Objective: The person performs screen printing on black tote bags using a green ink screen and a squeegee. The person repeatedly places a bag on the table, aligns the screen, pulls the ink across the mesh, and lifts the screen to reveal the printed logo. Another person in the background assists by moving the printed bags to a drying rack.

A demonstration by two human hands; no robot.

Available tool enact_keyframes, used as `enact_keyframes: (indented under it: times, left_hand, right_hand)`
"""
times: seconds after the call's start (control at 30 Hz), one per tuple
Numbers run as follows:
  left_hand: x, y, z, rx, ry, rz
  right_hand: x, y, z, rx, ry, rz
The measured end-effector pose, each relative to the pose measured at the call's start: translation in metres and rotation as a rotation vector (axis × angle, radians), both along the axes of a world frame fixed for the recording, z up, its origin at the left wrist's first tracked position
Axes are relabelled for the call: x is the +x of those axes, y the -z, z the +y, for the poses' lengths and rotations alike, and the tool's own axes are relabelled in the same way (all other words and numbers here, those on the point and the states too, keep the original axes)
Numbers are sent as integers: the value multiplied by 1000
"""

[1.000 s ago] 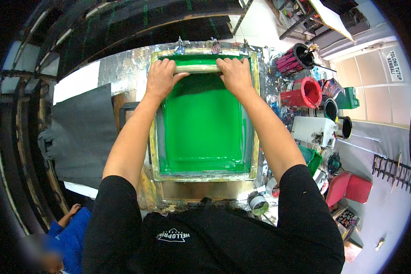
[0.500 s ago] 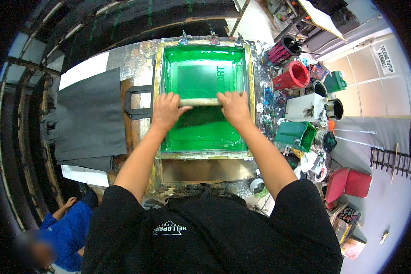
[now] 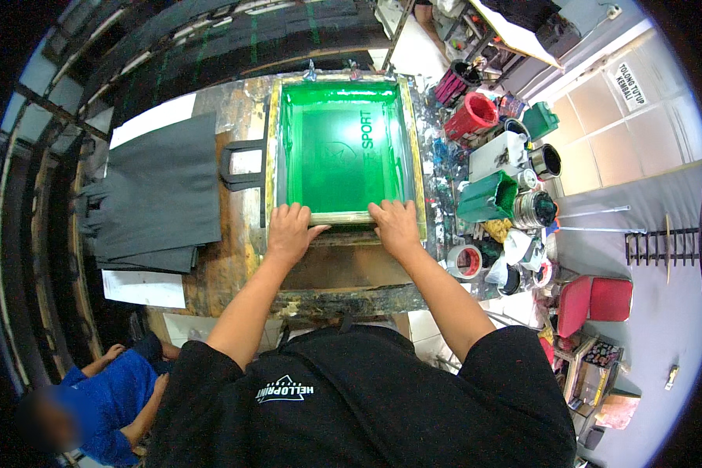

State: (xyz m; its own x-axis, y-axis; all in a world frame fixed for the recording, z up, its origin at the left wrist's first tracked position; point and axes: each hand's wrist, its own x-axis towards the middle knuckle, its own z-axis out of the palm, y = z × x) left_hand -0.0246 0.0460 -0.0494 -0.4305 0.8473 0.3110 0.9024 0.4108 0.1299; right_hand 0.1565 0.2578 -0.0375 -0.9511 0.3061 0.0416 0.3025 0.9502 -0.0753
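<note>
A wooden-framed printing screen [image 3: 274, 148] lies flat on the worktable, its mesh [image 3: 316, 156] coated in wet green ink with dark lettering showing through at the right. Across its near end lies a squeegee [image 3: 342, 218] with a pale wooden handle. My left hand [image 3: 290, 235] grips the handle's left end, and my right hand [image 3: 398, 231] grips the right end, fingers wrapped over it on both sides. The squeegee's blade is hidden. From under the frame's left side sticks out the looped handle [image 3: 228, 165] of a black cloth bag; the rest of that bag is covered.
Dark cloth bags [image 3: 160, 191] lie stacked on the left. Along the right edge stand a red bucket [image 3: 470, 115], a green container [image 3: 487, 196], cans and a tape roll [image 3: 465, 260]. A person in blue [image 3: 117, 402] is at lower left. A red chair [image 3: 597, 299] stands right.
Both hands have drawn the squeegee toward me, from the middle of the screen to its near end. More of the dark lettering is uncovered. The view has shifted slightly.
</note>
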Motion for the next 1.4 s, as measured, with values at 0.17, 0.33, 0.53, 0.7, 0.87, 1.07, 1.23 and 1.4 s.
enact_keyframes:
  times: [0.17,0.33,0.53,0.7,0.87,1.07,1.23,1.4]
  left_hand:
    - [2,-3,-10,102,-33,-122]
    - [-6,25,-76,-15,-352,-307]
    - [-19,59,-87,-20,-350,-327]
    - [-17,55,-89,33,-347,-342]
    - [-13,55,-100,206,-368,-549]
    - [-20,8,-84,526,-332,-826]
    - [-34,-93,-39,826,-268,-773]
    - [-59,-186,16,934,-298,-901]
  right_hand:
    - [0,-15,6,-16,-53,15]
    - [14,-18,-8,65,-110,163]
    - [26,15,-37,-67,1,216]
    - [26,7,-35,-106,-7,254]
    - [19,-31,-29,-130,-20,271]
    - [-1,-104,-16,-37,-10,271]
    - [-46,-174,12,171,20,443]
    - [-107,-243,63,366,42,547]
